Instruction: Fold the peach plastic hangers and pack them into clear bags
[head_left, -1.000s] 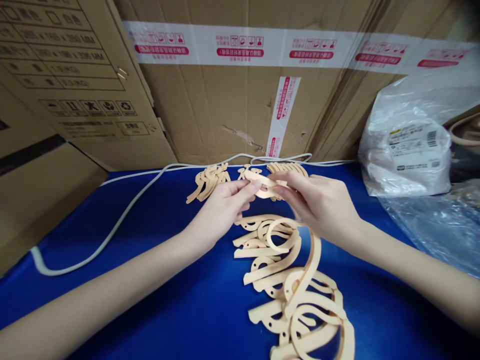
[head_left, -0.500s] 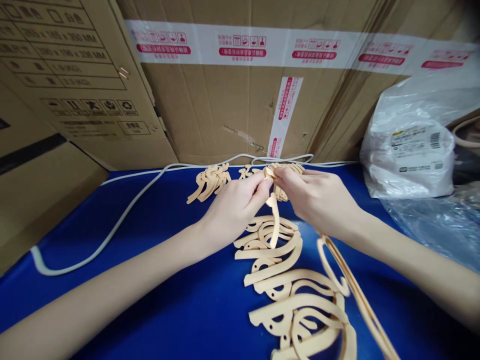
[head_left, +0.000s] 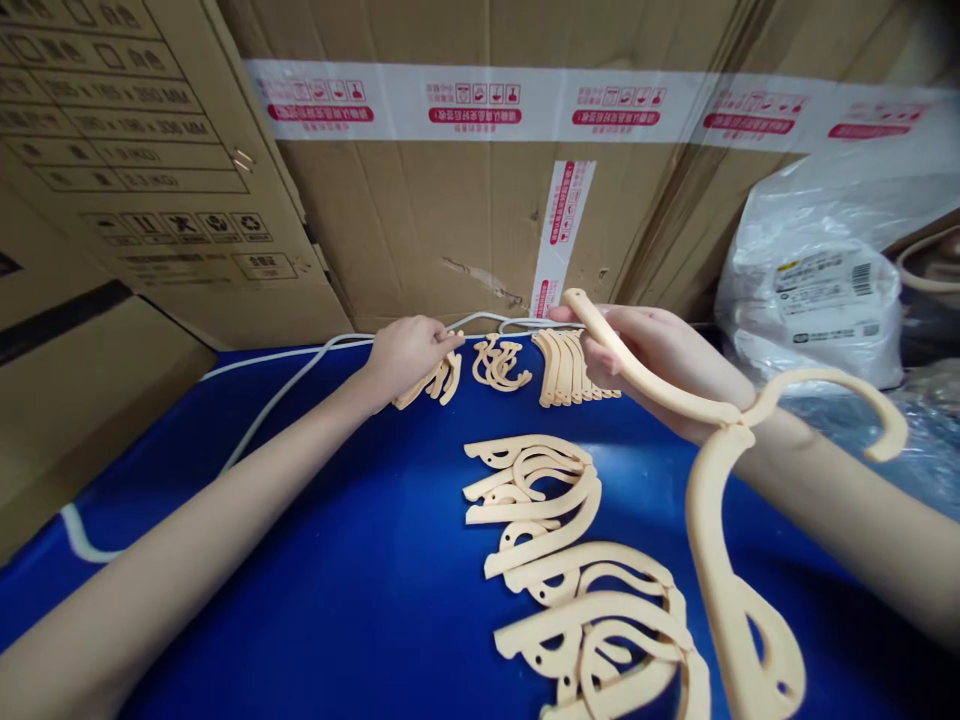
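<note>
My right hand point(head_left: 645, 350) holds a beige plastic folding clothes hanger point(head_left: 660, 390), gripping the arm that points up and left. Its hook curls out to the right, and its other arm, with a holed lobe at the end, hangs down in the foreground. At the back left, my left hand point(head_left: 409, 360) is closed over a pile of curved hanger arm pieces point(head_left: 442, 380). Its fingertips are mostly hidden, so what they pinch cannot be made out. Between the hands lie several loose hanger hooks point(head_left: 499, 362). A row of hanger arm pieces point(head_left: 566, 368) sits just left of the right hand.
Several folded hangers point(head_left: 592, 605) lie overlapping on the blue tabletop point(head_left: 337, 580). A white cable point(head_left: 277, 390) runs along the back and left. Cardboard boxes point(head_left: 397, 230) wall off the back and left side. A white plastic-wrapped package point(head_left: 817, 310) stands at the right.
My hands were together at the centre on the hanger; now they are apart. The left hand has moved left to the arm-piece pile. The right hand has turned the hanger and brought it nearer.
</note>
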